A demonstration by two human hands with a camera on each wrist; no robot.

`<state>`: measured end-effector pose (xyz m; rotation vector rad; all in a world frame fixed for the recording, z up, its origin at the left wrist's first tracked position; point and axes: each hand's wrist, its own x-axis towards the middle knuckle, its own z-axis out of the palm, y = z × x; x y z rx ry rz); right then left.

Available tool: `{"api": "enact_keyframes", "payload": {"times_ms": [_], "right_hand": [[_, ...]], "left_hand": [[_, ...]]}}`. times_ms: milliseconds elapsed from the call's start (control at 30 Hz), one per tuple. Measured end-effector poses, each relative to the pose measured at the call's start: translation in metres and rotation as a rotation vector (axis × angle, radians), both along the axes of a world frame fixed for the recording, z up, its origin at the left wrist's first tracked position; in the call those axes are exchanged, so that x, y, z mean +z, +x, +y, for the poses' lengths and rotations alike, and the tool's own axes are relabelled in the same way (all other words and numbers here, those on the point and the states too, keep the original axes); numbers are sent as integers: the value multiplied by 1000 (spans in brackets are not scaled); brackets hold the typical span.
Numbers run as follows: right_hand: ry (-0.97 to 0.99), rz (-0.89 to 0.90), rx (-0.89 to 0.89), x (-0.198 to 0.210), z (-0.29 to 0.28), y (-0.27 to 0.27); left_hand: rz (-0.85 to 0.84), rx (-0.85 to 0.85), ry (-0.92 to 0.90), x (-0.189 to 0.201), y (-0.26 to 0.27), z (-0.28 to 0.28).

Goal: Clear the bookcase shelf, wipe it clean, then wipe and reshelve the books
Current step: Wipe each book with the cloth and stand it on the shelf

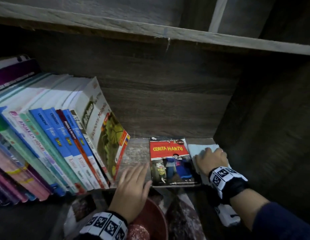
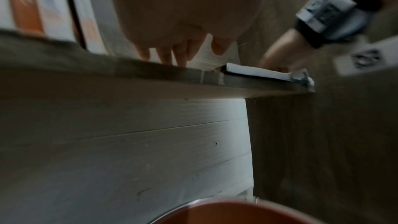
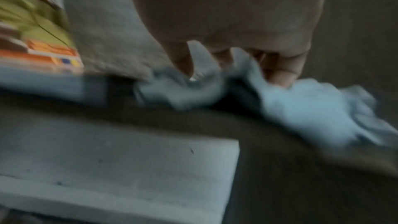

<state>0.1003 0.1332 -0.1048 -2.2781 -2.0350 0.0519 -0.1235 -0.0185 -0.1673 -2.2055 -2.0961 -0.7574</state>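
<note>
A book with a red "CERITA HANTU" cover lies flat on the dark wooden shelf, right of a leaning row of books. My right hand rests in the shelf's right corner on a pale blue cloth, its fingers dug into the bunched cloth. One end of the cloth hangs over the front edge below my wrist. My left hand hovers at the shelf's front edge with fingers straight, thumb close to the flat book's near left corner. Its edge shows in the left wrist view.
A red bucket stands below the shelf under my left wrist. The upper shelf board overhangs, and the bookcase side wall closes the right. Bare shelf lies between the leaning books and the flat book.
</note>
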Motion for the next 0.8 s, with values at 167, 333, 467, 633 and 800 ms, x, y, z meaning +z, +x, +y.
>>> {"api": "enact_keyframes", "payload": {"times_ms": [167, 333, 467, 633, 800], "right_hand": [[27, -111, 72, -28, 1, 24], [67, 108, 49, -18, 4, 28], [137, 326, 138, 5, -1, 14], [-244, 3, 514, 16, -18, -12], [-465, -201, 604, -1, 14, -30]], "left_hand": [[94, 130, -215, -7, 9, 24], [160, 144, -198, -12, 12, 27], [50, 111, -185, -12, 11, 27], [63, 83, -246, -11, 5, 23], [108, 83, -134, -16, 7, 24]]}}
